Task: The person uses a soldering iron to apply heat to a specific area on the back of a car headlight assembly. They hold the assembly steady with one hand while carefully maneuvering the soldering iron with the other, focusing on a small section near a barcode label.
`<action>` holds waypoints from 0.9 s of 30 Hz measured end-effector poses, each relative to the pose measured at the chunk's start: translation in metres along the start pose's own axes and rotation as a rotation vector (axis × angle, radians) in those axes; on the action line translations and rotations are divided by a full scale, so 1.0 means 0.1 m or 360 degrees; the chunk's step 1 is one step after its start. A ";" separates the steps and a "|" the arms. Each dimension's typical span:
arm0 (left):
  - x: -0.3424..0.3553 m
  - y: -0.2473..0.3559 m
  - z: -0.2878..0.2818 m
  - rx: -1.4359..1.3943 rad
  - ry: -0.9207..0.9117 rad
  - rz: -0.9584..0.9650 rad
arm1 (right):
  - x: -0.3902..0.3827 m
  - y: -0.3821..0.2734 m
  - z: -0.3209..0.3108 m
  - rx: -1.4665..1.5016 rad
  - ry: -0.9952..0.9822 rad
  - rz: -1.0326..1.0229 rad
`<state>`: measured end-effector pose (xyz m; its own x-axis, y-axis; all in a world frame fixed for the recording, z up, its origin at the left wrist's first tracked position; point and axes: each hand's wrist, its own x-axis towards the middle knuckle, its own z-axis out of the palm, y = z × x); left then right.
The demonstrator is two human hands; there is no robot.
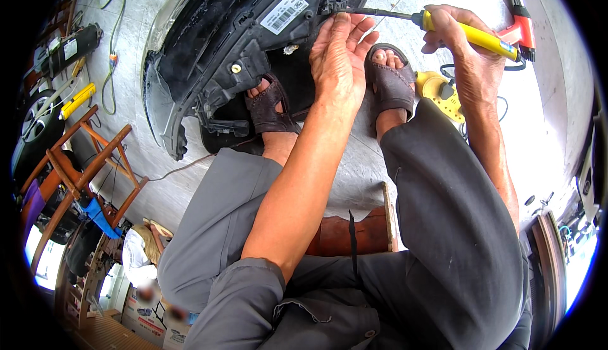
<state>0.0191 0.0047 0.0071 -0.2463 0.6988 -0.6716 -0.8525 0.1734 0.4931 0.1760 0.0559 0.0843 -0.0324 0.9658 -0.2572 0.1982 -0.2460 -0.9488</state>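
Observation:
A car headlight (209,52) with a black housing and a clear lens rim lies in front of me, its back side up. My right hand (465,43) is closed round the yellow handle of a soldering iron (484,38). The iron's dark shaft points left, and its tip reaches the housing's right corner beside my left thumb. My left hand (340,59) is palm up at that corner, thumb and forefinger pressed together. What they pinch is too small to tell; the other fingers are loosely curled. A white barcode label (284,13) is stuck on the housing.
A red heat gun (520,27) lies at the upper right. Near my right foot is a yellow round power strip (438,93) with a plug in it. Wooden stools (85,154) and cables stand or lie at left. Another person (140,255) is at the lower left.

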 end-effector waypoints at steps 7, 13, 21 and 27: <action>-0.01 0.01 0.01 -0.0025 0.0010 -0.0026 | 0.00 0.00 0.03 0.0074 0.0007 0.0015; 0.00 0.01 0.02 -0.0022 0.0004 -0.0019 | 0.01 0.00 0.03 0.0098 0.0029 0.0016; 0.00 0.01 0.01 -0.0025 0.0045 0.0004 | 0.00 -0.02 0.05 0.0113 0.0051 0.0022; 0.00 0.02 0.01 -0.0034 0.0048 0.0004 | -0.01 0.00 0.03 0.0110 0.0039 0.0015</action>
<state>0.0176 0.0057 0.0088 -0.2619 0.6780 -0.6868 -0.8614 0.1566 0.4831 0.1729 0.0549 0.0837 -0.0068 0.9650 -0.2622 0.1301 -0.2591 -0.9570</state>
